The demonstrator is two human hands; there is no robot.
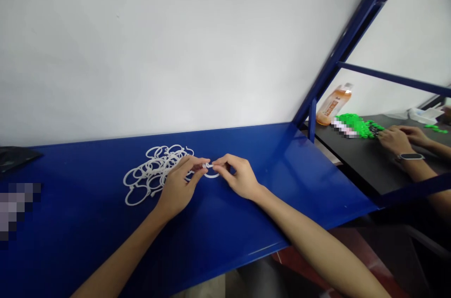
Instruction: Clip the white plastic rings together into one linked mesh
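Both my hands meet over a blue table (88,227) and pinch one white plastic ring (211,173) between their fingertips. My left hand (178,187) grips the ring's left end, my right hand (237,176) its right end. Just left of my left hand lies a pile of several more white plastic rings (151,173), tangled together on the table top.
A blue metal frame post (338,49) rises at the right. Beyond it is a dark table (355,157) with an orange bottle (333,103), a heap of green pieces (355,124) and another person's hands (400,138), one wrist wearing a band. A dark object (14,155) sits far left.
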